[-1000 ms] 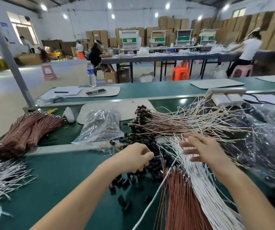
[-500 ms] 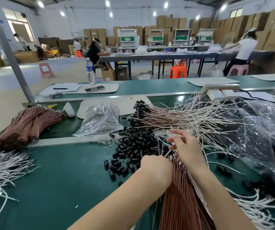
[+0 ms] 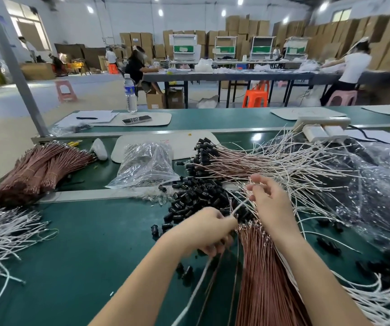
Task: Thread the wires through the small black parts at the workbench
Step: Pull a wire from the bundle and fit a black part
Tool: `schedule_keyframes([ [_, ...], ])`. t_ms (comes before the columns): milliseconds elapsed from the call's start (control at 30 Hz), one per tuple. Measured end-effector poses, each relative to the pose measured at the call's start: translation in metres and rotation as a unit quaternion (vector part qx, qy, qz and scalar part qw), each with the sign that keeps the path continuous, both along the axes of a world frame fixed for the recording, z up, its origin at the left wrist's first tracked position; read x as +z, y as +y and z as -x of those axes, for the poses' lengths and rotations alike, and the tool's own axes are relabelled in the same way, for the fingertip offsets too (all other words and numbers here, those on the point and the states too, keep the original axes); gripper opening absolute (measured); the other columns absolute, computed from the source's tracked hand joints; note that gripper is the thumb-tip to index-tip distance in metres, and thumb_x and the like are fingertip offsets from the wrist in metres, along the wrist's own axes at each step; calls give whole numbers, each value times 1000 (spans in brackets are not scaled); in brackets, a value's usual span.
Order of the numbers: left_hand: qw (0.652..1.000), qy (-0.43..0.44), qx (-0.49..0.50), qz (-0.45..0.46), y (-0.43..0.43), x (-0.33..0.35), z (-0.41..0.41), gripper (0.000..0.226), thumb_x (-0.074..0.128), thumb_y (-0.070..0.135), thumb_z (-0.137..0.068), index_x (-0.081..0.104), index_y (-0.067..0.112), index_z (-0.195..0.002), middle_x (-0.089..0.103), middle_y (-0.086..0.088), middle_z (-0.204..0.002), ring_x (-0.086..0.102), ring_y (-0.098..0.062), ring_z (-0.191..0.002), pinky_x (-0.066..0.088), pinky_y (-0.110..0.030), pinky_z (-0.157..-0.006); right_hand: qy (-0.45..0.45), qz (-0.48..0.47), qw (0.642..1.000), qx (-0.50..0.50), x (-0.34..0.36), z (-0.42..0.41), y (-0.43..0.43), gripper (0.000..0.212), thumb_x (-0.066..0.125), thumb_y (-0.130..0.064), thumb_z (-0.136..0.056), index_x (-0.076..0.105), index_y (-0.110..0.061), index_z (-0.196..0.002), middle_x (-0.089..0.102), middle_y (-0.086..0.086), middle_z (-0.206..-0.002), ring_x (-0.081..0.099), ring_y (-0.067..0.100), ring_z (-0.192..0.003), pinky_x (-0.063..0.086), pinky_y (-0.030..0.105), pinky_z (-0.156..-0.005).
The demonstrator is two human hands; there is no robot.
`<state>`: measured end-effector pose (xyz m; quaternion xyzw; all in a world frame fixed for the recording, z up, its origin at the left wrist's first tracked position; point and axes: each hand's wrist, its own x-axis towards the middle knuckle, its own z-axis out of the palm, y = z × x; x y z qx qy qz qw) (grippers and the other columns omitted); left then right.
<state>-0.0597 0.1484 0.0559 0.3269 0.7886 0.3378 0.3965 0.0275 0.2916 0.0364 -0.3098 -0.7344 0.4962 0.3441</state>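
White wire [image 3: 239, 207] spanned, as I viewed it, from the left hand [image 3: 203, 231], curled round it, up and rightward to the right hand [image 3: 271, 205] pinching its tip, just beside the black parts [image 3: 196, 198] heap.

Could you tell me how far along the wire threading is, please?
Done: a fan of threaded wires with black parts on their ends lies farther back. In hand: the left hand and right hand pinch one white wire. Left: a pile of loose black parts and the copper wire bundle, so plenty remains.
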Motion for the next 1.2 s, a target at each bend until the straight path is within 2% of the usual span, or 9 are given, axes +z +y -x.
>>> schedule_keyframes([
  [67, 979, -144, 107, -94, -12, 2, 12, 17, 49, 21, -100, 57, 6, -98, 69, -5, -72, 50, -10, -47, 40, -19, -40, -11, -22, 1000, -4, -1, 4, -1, 25, 48, -20, -105, 60, -32, -123, 68, -13, -106, 53, 31, -60, 51, 31, -51],
  [200, 872, -395, 175, -229, -43, 7, 32, 11, 59, 12, -94, 50, 12, -87, 51, 1, -60, 37, -5, -39, 26, -13, -30, -62, -115, 990, 47, -6, 21, -13, 24, 49, -18, -106, 64, -23, -124, 65, -13, -95, 48, 6, -48, 37, 16, -38],
  [300, 808, -521, 61, -269, -65, 5, 34, 7, 65, 15, -92, 60, 10, -90, 43, 5, -60, 36, -1, -35, 23, -10, -27, -108, -203, 972, 52, -5, 33, -21, 27, 49, -20, -106, 66, -23, -127, 69, -6, -107, 64, 8, -83, 57, 29, -72],
  [500, 781, -510, -16, -361, -76, -2, 41, 11, 70, 17, -93, 62, 10, -98, 55, 3, -68, 45, -1, -39, 33, -11, -31, -218, -251, 939, 90, -9, 41, -10, 30, 43, -28, -107, 66, -26, -125, 70, -7, -79, 49, 2, -49, 38, 25, -54],
  [600, 763, -467, 115, -432, -70, -7, 48, 10, 67, 19, -92, 62, 11, -90, 51, 2, -74, 45, -1, -43, 39, -10, -35, -293, -277, 910, 99, -10, 34, -10, 32, 43, -37, -106, 64, -27, -128, 66, -10, -79, 54, 7, -59, 44, 28, -57],
  [667, 760, -418, 204, -453, -65, -16, 48, 11, 67, 20, -91, 67, 11, -84, 54, -1, -78, 48, -2, -49, 45, -11, -41, -338, -318, 881, 89, -8, 33, -12, 36, 43, -46, -105, 61, -29, -131, 71, -6, -99, 65, 13, -81, 52, 33, -74],
  [800, 735, -392, 297, -468, -62, -36, 44, 18, 69, 12, -81, 65, 11, -99, 68, -5, -84, 65, -9, -62, 56, -17, -54, -380, -373, 843, 70, -11, 39, -19, 42, 43, -54, -103, 53, -31, -137, 66, -4, -122, 65, 18, -108, 45, 39, -95],
  [1000, 717, -354, 324, -506, -64, -46, 40, 17, 68, 10, -84, 66, 11, -102, 76, -14, -98, 76, -20, -82, 61, -26, -66, -331, -366, 870, 10, -26, 44, -28, 31, 43, -46, -104, 57, -27, -124, 60, -3, -123, 56, 20, -111, 40, 37, -97],
  [1200, 743, -287, 325, -510, -60, -51, 31, 10, 67, 15, -83, 69, 11, -92, 74, -11, -85, 71, -16, -70, 61, -26, -68, -244, -360, 900, 25, -31, 41, -34, 15, 50, -37, -103, 58, -28, -113, 65, -10, -109, 53, 14, -102, 42, 33, -90],
])
